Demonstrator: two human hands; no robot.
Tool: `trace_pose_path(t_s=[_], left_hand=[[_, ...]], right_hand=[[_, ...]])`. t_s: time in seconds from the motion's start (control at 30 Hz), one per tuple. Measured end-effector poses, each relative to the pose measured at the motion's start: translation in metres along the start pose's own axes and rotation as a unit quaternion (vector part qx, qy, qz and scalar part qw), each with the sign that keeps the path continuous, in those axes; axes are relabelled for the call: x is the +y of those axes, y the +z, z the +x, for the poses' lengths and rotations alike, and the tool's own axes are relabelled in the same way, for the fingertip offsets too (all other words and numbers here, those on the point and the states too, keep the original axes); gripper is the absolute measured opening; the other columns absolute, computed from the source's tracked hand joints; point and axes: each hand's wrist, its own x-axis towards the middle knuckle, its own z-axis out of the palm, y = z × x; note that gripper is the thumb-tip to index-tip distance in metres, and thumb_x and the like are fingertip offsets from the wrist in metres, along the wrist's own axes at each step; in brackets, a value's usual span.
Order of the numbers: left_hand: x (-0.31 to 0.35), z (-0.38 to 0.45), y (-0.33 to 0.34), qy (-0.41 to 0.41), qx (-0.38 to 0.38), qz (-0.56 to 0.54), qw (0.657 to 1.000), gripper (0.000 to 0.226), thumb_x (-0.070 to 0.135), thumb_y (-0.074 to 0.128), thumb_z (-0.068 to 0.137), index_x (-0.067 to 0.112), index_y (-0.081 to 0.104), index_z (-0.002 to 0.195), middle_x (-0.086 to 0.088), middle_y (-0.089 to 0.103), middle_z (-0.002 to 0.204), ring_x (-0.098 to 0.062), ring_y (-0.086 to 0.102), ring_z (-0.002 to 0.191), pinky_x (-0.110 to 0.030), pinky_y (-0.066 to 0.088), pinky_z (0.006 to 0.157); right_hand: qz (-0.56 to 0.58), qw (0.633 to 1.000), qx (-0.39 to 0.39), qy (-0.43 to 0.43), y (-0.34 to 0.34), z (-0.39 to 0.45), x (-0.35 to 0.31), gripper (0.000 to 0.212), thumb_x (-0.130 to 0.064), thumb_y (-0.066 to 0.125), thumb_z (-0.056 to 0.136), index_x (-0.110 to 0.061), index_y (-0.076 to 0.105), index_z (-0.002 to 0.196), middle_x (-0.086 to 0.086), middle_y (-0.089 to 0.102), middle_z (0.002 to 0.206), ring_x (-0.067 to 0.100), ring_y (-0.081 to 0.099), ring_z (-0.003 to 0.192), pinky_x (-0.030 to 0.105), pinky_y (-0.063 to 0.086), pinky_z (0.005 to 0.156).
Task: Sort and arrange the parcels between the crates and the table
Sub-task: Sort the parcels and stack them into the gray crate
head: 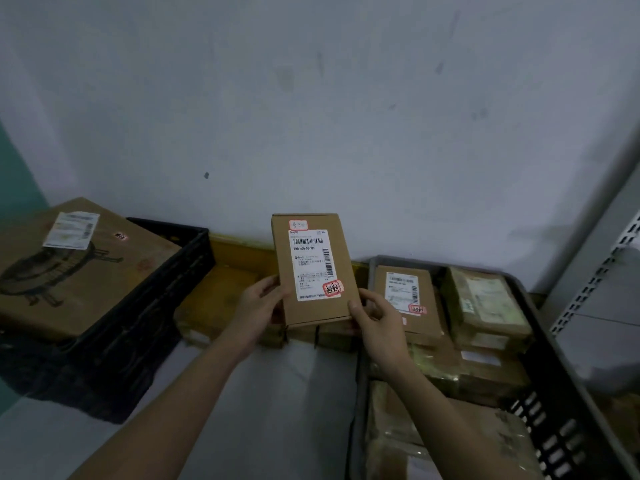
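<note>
I hold a small flat cardboard parcel (pixel 313 268) upright in front of me, its white shipping label and red stamps facing me. My left hand (pixel 258 308) grips its lower left edge. My right hand (pixel 375 315) pinches its lower right corner. On the right stands a dark crate (pixel 561 386) filled with several parcels, one a similar labelled box (pixel 405 296), another a tape-wrapped packet (pixel 485 301). To the left, a black crate (pixel 145 317) carries a big cardboard box (pixel 76 265).
More brown parcels (pixel 221 296) lie on the pale table (pixel 277 410) between the two crates, against a yellow strip along the wall. A perforated metal shelf upright (pixel 602 268) rises at the right edge. A grey wall fills the background.
</note>
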Motion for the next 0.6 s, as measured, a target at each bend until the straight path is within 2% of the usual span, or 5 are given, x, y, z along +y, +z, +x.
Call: trace_pose_path(t_s=[0.2, 0.33, 0.4, 0.5, 0.6], left_hand=[[0.001, 0.002, 0.036, 0.005, -0.024, 0.026, 0.999, 0.036, 0.037, 0.056, 0.098, 0.029, 0.053, 0.133, 0.006, 0.070, 0.111, -0.018, 0.067, 0.105, -0.045, 0.059, 0.086], [-0.004, -0.001, 0.073, -0.019, -0.047, 0.063, 0.997, 0.039, 0.040, 0.037, 0.105, 0.025, 0.044, 0.141, 0.009, 0.059, 0.118, -0.018, 0.062, 0.105, -0.035, 0.057, 0.076], [-0.017, -0.004, 0.090, -0.040, -0.089, 0.125, 0.987, 0.050, 0.046, 0.031, 0.105, 0.024, 0.035, 0.149, 0.002, 0.052, 0.136, -0.021, 0.059, 0.112, -0.040, 0.054, 0.088], [-0.039, -0.012, 0.114, -0.020, -0.141, 0.207, 0.968, 0.062, 0.055, 0.031, 0.102, 0.023, 0.026, 0.155, -0.002, 0.033, 0.158, -0.023, 0.037, 0.141, -0.038, 0.031, 0.114], [-0.061, -0.028, 0.139, -0.005, -0.183, 0.237, 0.954, 0.063, 0.048, 0.042, 0.102, 0.029, 0.017, 0.157, 0.001, 0.025, 0.158, -0.021, 0.034, 0.142, -0.029, 0.034, 0.104]], right_hand=[[0.124, 0.989, 0.066, 0.049, -0.032, -0.004, -0.005, 0.024, -0.012, 0.065, 0.095, -0.017, 0.066, 0.118, -0.001, 0.073, 0.098, 0.011, 0.075, 0.080, 0.038, 0.062, 0.079], [0.155, 0.977, 0.123, 0.080, -0.067, -0.002, -0.001, 0.028, -0.013, 0.065, 0.095, -0.018, 0.063, 0.122, 0.003, 0.069, 0.106, 0.015, 0.074, 0.084, 0.031, 0.062, 0.073], [0.146, 0.970, 0.167, 0.095, -0.086, 0.002, 0.006, 0.030, -0.014, 0.064, 0.096, -0.017, 0.059, 0.125, 0.003, 0.068, 0.107, 0.018, 0.071, 0.088, 0.029, 0.059, 0.069], [0.111, 0.964, 0.214, 0.113, -0.108, 0.009, 0.020, 0.035, -0.015, 0.065, 0.095, -0.011, 0.059, 0.129, 0.008, 0.066, 0.119, 0.025, 0.068, 0.099, 0.036, 0.060, 0.078], [0.075, 0.963, 0.222, 0.133, -0.120, 0.010, 0.031, 0.036, -0.016, 0.066, 0.094, -0.012, 0.060, 0.130, 0.010, 0.067, 0.121, 0.026, 0.068, 0.103, 0.045, 0.059, 0.089]])
